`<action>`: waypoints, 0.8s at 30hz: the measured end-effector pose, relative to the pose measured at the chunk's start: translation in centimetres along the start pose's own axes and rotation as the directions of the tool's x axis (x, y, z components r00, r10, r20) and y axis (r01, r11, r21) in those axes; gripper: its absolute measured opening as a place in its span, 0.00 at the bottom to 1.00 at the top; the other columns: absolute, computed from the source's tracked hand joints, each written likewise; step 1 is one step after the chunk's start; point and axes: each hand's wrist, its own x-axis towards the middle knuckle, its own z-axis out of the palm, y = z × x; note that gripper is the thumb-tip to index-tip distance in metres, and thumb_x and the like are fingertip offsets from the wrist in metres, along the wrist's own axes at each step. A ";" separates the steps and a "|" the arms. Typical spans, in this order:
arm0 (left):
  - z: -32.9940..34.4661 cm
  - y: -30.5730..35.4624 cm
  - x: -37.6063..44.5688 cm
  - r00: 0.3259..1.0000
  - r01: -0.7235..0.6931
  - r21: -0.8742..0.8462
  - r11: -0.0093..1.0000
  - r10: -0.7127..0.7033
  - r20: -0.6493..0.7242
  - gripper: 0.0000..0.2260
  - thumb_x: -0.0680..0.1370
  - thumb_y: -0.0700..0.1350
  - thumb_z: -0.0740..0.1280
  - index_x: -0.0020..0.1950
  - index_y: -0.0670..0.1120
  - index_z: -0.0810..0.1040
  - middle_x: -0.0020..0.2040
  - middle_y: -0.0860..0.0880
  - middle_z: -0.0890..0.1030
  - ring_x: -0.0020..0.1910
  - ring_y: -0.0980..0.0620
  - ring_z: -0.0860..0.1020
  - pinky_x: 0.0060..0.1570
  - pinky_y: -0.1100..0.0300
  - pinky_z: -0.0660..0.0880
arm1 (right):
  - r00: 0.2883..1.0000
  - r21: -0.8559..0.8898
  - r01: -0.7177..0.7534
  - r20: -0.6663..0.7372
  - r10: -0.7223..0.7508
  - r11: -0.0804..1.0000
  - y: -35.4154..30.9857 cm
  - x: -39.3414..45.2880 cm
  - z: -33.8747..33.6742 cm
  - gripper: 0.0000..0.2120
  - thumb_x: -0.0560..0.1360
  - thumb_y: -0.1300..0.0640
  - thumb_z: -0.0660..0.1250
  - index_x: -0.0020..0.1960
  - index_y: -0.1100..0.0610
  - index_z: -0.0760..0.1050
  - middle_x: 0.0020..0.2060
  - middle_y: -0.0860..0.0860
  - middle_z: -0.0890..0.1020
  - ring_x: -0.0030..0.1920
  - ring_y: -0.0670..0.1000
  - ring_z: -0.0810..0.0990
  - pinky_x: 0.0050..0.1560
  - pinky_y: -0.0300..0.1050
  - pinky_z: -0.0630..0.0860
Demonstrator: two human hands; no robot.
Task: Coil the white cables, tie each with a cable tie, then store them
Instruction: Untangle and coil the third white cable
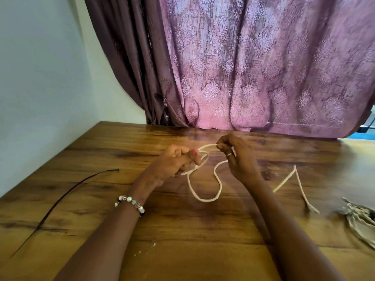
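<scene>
Above the table point(142, 250), the left hand point(174, 161) pinches the forming coil while the right hand point(233, 157) grips the white cable point(205, 199), probably to feed another loop; the cable tie point(60, 197) waits left of it

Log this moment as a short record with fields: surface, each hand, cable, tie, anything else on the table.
surface: wooden table, purple curtain behind it
left hand: grips loops of the white cable
right hand: pinches the cable above the table
cable state: partly coiled, the rest trailing on the table to the right
cable tie: dark, lying loose at the left, untouched
other: beige cloth item at the right edge, cut off by the frame
</scene>
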 end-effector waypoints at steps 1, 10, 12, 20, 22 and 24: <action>-0.1 -0.2 0.1 1.000 -0.001 -0.050 0.999 0.001 -0.002 0.13 0.73 0.52 0.64 0.38 0.42 0.77 0.22 0.54 0.62 0.20 0.60 0.57 0.20 0.69 0.55 | 1.000 -0.001 -0.019 -0.009 0.019 1.000 0.0 -0.1 0.3 0.12 0.77 0.53 0.60 0.43 0.62 0.74 0.39 0.47 0.77 0.39 0.46 0.73 0.41 0.45 0.69; -2.2 -0.6 0.9 0.993 -0.050 -0.802 0.595 -0.057 -0.104 0.15 0.82 0.52 0.51 0.40 0.47 0.68 0.19 0.54 0.60 0.21 0.57 0.49 0.18 0.67 0.50 | 0.904 0.128 -0.375 0.271 0.331 0.918 -0.8 -1.8 3.7 0.06 0.77 0.52 0.63 0.48 0.55 0.68 0.43 0.58 0.81 0.45 0.59 0.80 0.47 0.56 0.75; -2.4 -0.8 1.0 0.987 -0.088 -0.810 0.580 -0.058 -0.149 0.16 0.83 0.52 0.50 0.41 0.47 0.69 0.20 0.54 0.60 0.19 0.58 0.51 0.18 0.67 0.50 | 0.864 0.228 -0.470 0.318 0.391 0.853 -1.7 -1.7 4.2 0.06 0.75 0.54 0.65 0.48 0.49 0.68 0.40 0.59 0.81 0.44 0.62 0.81 0.45 0.61 0.76; -3.6 -0.7 1.2 0.938 -0.293 -0.766 0.572 0.017 -0.346 0.16 0.83 0.50 0.49 0.40 0.46 0.68 0.20 0.54 0.61 0.17 0.60 0.57 0.19 0.66 0.52 | 0.822 -0.107 -0.333 0.455 0.344 0.937 -3.2 -1.5 4.4 0.32 0.71 0.54 0.73 0.71 0.50 0.63 0.39 0.51 0.80 0.38 0.51 0.80 0.42 0.47 0.77; -3.7 -0.7 1.2 0.925 -0.322 -0.744 0.585 0.029 -0.378 0.16 0.83 0.50 0.49 0.40 0.46 0.67 0.21 0.54 0.61 0.17 0.60 0.58 0.19 0.66 0.53 | 0.791 -0.245 -0.224 0.520 0.323 0.943 -3.6 -1.3 4.6 0.20 0.70 0.54 0.71 0.62 0.52 0.74 0.40 0.50 0.81 0.41 0.51 0.79 0.43 0.46 0.75; -3.5 -0.7 1.3 0.912 -0.342 -0.697 0.630 0.045 -0.407 0.16 0.84 0.49 0.49 0.38 0.46 0.65 0.22 0.54 0.63 0.18 0.60 0.59 0.19 0.67 0.54 | 0.763 -0.300 -0.106 0.586 0.271 0.948 -4.2 -1.3 4.7 0.09 0.70 0.56 0.69 0.50 0.54 0.79 0.42 0.51 0.81 0.44 0.53 0.78 0.43 0.44 0.72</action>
